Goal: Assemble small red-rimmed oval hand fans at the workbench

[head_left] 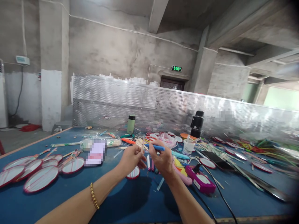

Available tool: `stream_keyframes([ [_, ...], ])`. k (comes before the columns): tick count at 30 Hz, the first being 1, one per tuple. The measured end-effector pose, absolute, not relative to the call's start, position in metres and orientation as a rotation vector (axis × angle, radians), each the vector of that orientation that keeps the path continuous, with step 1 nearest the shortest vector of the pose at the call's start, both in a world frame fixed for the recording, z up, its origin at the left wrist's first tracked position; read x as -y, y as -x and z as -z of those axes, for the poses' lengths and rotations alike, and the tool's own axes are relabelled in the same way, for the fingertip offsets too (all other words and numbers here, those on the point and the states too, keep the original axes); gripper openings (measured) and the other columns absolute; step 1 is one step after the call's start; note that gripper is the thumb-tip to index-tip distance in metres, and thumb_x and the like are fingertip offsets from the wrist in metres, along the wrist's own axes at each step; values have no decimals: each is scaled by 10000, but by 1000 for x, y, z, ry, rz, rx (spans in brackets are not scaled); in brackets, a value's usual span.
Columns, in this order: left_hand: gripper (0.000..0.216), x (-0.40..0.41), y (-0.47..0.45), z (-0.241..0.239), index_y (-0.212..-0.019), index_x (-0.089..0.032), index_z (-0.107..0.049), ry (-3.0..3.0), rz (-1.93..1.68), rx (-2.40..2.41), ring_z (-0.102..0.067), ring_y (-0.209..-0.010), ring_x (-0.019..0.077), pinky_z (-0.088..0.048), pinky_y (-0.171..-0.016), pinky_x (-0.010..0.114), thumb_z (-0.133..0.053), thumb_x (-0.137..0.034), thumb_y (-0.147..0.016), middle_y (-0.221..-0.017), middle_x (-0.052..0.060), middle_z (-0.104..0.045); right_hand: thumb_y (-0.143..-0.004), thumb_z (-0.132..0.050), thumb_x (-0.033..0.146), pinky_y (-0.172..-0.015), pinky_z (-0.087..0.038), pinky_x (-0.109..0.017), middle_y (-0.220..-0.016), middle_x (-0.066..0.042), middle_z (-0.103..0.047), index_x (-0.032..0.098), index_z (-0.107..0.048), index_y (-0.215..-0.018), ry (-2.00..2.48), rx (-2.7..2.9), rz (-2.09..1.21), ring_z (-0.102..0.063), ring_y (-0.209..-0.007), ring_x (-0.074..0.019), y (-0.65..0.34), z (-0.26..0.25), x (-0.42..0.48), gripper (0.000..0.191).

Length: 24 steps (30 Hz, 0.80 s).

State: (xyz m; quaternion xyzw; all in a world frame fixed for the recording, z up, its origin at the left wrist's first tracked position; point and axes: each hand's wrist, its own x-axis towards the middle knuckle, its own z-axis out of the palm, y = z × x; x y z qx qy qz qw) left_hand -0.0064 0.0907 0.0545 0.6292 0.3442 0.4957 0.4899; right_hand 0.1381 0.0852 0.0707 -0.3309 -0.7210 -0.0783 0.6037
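Note:
My left hand (132, 158) is closed, pinching a thin flat stick (143, 142) that stands upright between thumb and fingers. In my right hand (161, 157) is a blue marker (158, 147), its tip pointing left toward the stick. Below the left hand lies a round white disc with a red rim (133, 173), partly hidden by that hand. Between my hands, a white marker (148, 162) and a purple marker (152, 165) rest on the blue table (112, 199). A clear glue stick (160, 184) lies by my right wrist.
Red-rimmed discs with handles (42, 179) spread across the left, near a phone (96, 152). A purple box (203, 182) and black cable (219, 189) are right of my forearm. Behind stand a green bottle (131, 125), black flask (196, 124), white cup (188, 146) and perforated metal screen (112, 102).

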Motion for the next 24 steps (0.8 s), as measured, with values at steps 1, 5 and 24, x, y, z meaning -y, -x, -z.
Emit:
stream_keyframes([
  [1, 47, -91, 7, -54, -774, -167, -494, -1530, -1202, -838, -679, -462, 168, -512, -419, 233, -517, -171, -815, -646, 23, -692, -876, -523, 255, -540, -411, -224, -654, 3, -591, 181, -611, -758, 772, 1667, 182, -496, -547, -108, -138, -70, -86, 164],
  [5, 48, -91, 7, -53, -774, -167, -491, -1530, -1210, -834, -681, -466, 168, -514, -420, 232, -506, -152, -818, -644, 18, -688, -875, -523, 253, -533, -404, -220, -639, 11, -580, 183, -607, -751, 783, 1690, 176, -482, -536, -104, -139, -70, -86, 165],
  [24, 46, -92, 6, -53, -765, -167, -496, -1509, -1216, -821, -667, -442, 171, -510, -409, 244, -535, -171, -788, -621, 17, -678, -879, -522, 252, -519, -401, -225, -632, 15, -571, 185, -605, -769, 758, 1696, 187, -481, -524, -101, -138, -69, -88, 153],
])
